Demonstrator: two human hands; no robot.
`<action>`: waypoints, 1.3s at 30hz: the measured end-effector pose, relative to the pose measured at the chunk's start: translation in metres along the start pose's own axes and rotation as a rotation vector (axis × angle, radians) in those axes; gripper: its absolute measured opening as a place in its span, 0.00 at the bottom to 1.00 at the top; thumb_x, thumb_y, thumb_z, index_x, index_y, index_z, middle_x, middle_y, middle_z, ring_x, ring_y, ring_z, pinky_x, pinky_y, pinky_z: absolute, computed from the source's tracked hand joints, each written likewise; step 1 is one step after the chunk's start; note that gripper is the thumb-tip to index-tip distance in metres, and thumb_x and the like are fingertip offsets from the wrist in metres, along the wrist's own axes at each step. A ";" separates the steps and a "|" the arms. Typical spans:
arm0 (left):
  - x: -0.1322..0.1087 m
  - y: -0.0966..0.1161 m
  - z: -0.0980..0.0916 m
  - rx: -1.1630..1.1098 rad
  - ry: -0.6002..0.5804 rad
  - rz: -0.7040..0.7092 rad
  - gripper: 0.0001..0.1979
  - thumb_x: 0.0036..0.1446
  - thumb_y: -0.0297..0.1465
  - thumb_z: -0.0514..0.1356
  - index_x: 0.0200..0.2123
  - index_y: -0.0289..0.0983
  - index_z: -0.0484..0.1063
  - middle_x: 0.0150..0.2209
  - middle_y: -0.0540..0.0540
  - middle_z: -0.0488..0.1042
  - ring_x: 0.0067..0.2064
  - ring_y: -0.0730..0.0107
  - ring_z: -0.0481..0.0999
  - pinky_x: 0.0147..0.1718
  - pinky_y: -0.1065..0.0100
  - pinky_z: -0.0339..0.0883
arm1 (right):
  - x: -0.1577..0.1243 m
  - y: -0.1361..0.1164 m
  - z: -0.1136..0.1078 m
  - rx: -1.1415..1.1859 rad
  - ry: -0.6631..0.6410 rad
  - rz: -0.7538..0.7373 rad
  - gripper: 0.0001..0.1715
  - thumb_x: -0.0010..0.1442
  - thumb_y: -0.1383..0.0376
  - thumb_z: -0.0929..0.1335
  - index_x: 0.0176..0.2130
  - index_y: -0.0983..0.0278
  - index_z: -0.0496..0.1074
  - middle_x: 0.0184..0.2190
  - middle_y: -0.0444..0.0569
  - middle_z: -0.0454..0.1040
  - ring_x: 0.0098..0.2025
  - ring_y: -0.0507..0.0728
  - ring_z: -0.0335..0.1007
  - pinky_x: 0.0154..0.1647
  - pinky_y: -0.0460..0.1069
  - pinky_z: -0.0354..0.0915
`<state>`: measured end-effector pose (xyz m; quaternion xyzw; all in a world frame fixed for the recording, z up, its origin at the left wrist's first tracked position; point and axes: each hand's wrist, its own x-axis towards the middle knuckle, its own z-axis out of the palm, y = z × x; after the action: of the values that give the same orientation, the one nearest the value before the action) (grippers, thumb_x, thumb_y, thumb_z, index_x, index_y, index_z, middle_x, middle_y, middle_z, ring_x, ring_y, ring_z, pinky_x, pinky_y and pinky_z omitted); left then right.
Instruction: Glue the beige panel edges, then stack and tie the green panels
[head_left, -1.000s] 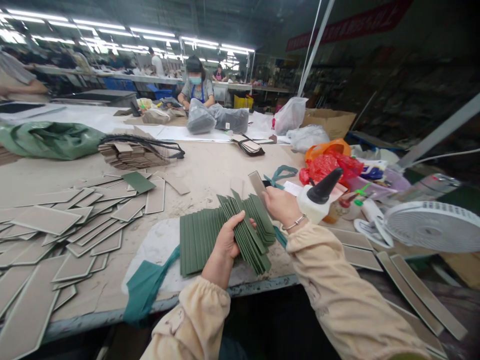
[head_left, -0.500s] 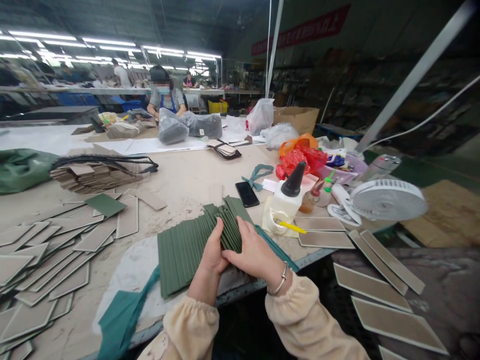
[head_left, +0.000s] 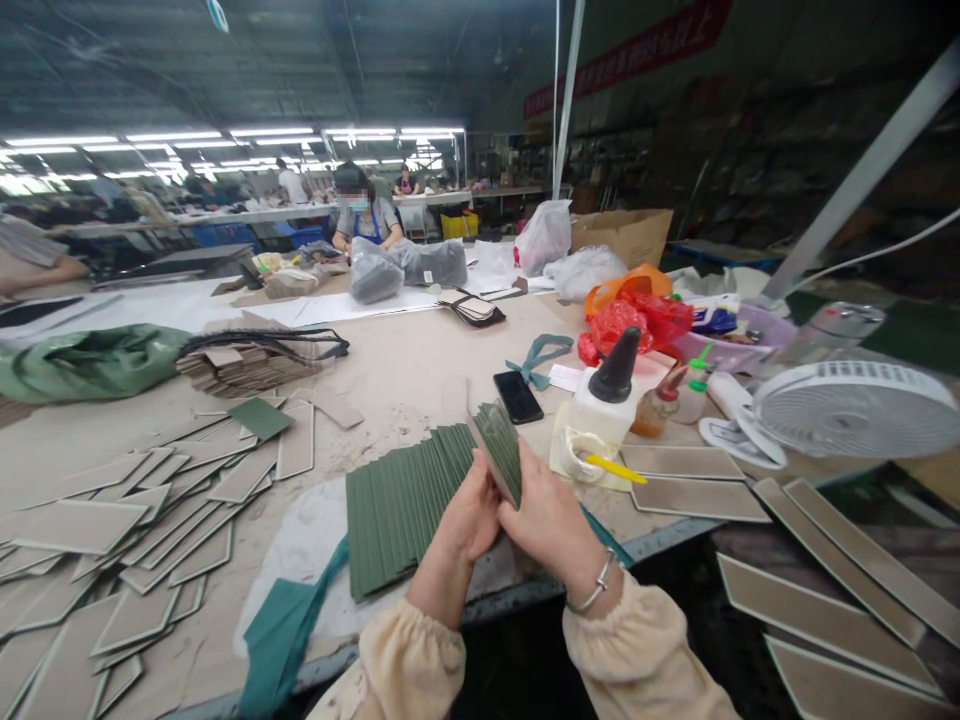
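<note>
My left hand (head_left: 469, 520) and my right hand (head_left: 551, 520) together grip a small bundle of green strips (head_left: 501, 450), lifted and tilted above the table edge. Both hands have fingers wrapped round it. Just left of the hands a fanned row of green strips (head_left: 397, 500) lies flat on a white patch of the table (head_left: 405, 370). A teal cloth (head_left: 281, 625) hangs over the table's front edge below that row.
Grey-beige panels (head_left: 112, 530) are scattered at left, more at right (head_left: 690, 480). A glue bottle (head_left: 607, 400), phone (head_left: 517, 396), tape roll (head_left: 581, 455) and white fan (head_left: 855, 410) stand to the right. A stacked pile (head_left: 247, 360) and green bag (head_left: 90, 360) lie behind. A person (head_left: 364, 215) works at the far table.
My right hand came back from near the glue bottle to the strips. Both hands gathered the right end of the fan into a bundle and raised it off the table.
</note>
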<state>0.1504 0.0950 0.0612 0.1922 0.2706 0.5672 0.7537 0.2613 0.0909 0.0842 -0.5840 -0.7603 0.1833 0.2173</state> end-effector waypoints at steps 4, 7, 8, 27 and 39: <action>0.017 0.022 -0.009 0.553 0.038 0.031 0.29 0.58 0.52 0.52 0.50 0.37 0.73 0.54 0.37 0.72 0.57 0.53 0.69 0.55 0.53 0.61 | 0.017 0.021 -0.016 -0.008 0.020 0.034 0.42 0.53 0.67 0.64 0.64 0.69 0.51 0.51 0.60 0.71 0.49 0.63 0.70 0.49 0.53 0.64; 0.052 0.046 -0.019 1.147 0.257 0.212 0.25 0.61 0.47 0.51 0.51 0.35 0.71 0.56 0.35 0.70 0.58 0.52 0.67 0.57 0.53 0.57 | 0.033 0.034 -0.023 -0.094 0.059 0.072 0.40 0.54 0.66 0.63 0.64 0.69 0.52 0.54 0.61 0.69 0.50 0.64 0.69 0.48 0.54 0.63; 0.066 0.052 -0.022 1.263 0.294 0.233 0.24 0.60 0.45 0.54 0.52 0.34 0.70 0.57 0.33 0.68 0.59 0.51 0.65 0.58 0.53 0.54 | 0.037 0.037 -0.023 -0.127 0.062 0.098 0.40 0.55 0.65 0.63 0.64 0.70 0.52 0.53 0.62 0.70 0.49 0.64 0.70 0.47 0.54 0.63; 0.133 0.037 -0.013 2.105 0.221 -0.049 0.40 0.35 0.40 0.70 0.52 0.31 0.66 0.57 0.25 0.60 0.59 0.35 0.58 0.56 0.42 0.51 | 0.040 0.042 -0.006 -0.393 0.019 0.229 0.41 0.58 0.63 0.63 0.66 0.70 0.47 0.48 0.62 0.71 0.45 0.64 0.71 0.41 0.53 0.63; 0.081 0.048 -0.028 1.916 0.158 0.129 0.39 0.43 0.41 0.67 0.59 0.36 0.61 0.63 0.31 0.56 0.63 0.40 0.57 0.61 0.49 0.45 | 0.048 0.039 0.011 -0.239 -0.214 0.113 0.45 0.59 0.47 0.64 0.65 0.68 0.51 0.51 0.62 0.70 0.51 0.65 0.69 0.47 0.54 0.62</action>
<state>0.1143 0.1859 0.0523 0.7018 0.6578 0.1573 0.2239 0.2760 0.1469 0.0600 -0.6246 -0.7615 0.1646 0.0533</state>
